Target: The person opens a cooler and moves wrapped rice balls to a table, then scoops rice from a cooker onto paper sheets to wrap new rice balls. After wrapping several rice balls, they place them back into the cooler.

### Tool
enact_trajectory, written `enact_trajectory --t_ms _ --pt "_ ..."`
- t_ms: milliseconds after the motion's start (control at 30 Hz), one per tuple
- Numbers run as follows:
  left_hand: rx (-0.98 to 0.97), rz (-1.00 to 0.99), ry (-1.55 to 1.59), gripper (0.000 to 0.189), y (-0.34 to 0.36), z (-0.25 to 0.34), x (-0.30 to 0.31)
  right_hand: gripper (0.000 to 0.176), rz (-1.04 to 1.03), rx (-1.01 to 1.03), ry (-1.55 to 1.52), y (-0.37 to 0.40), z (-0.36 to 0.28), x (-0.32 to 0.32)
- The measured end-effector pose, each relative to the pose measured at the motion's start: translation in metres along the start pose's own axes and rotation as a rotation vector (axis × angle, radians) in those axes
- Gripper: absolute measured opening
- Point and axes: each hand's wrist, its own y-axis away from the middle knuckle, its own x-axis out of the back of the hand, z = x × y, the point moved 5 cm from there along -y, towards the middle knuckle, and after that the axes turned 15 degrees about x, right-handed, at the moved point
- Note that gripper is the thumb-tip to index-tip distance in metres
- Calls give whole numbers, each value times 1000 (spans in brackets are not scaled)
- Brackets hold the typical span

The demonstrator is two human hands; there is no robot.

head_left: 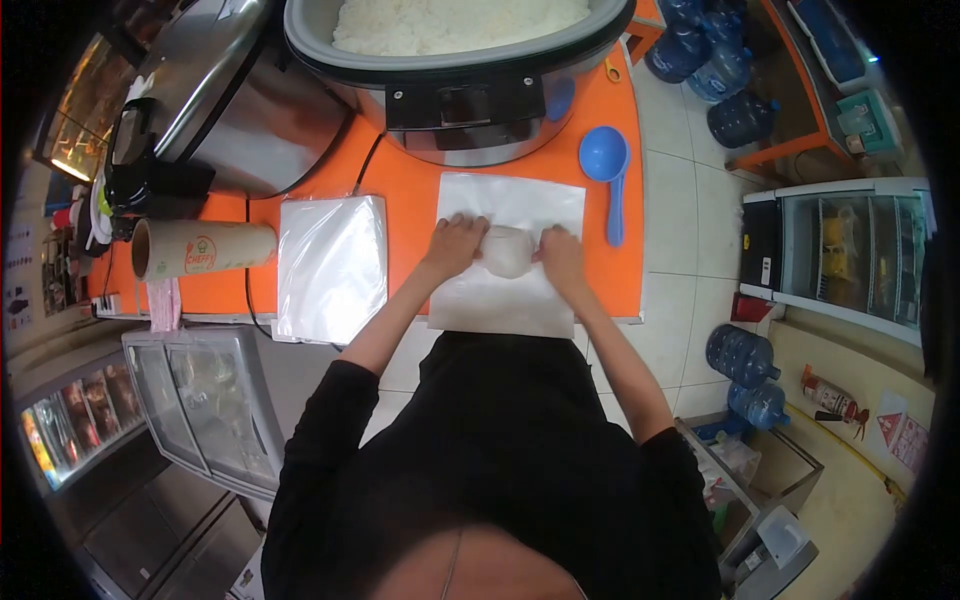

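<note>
A pale, rounded, bowl-shaped thing sits on a sheet of white wrapping paper at the front of the orange table. My left hand is at its left side, fingers curled in against the edge. From the right, my right hand closes on the opposite edge with bent fingers. Left of the paper lies a stack of clear plastic sheets or bags. Behind the paper stands a large cooker filled with white rice.
A blue scoop lies at the table's right edge. To the left are a printed paper roll and a second steel cooker. A black cord runs across the orange tabletop. Blue water jugs stand on the floor at right.
</note>
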Motion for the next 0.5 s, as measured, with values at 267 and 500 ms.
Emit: enact_trajectory --t_ms 267,500 --pt "-230 -412 798 35 13 1 -17 51 346 -139 -906 51 -18 -27" --pt "-354 -492 973 42 32 68 12 77 242 -170 -1867 70 -40 17"
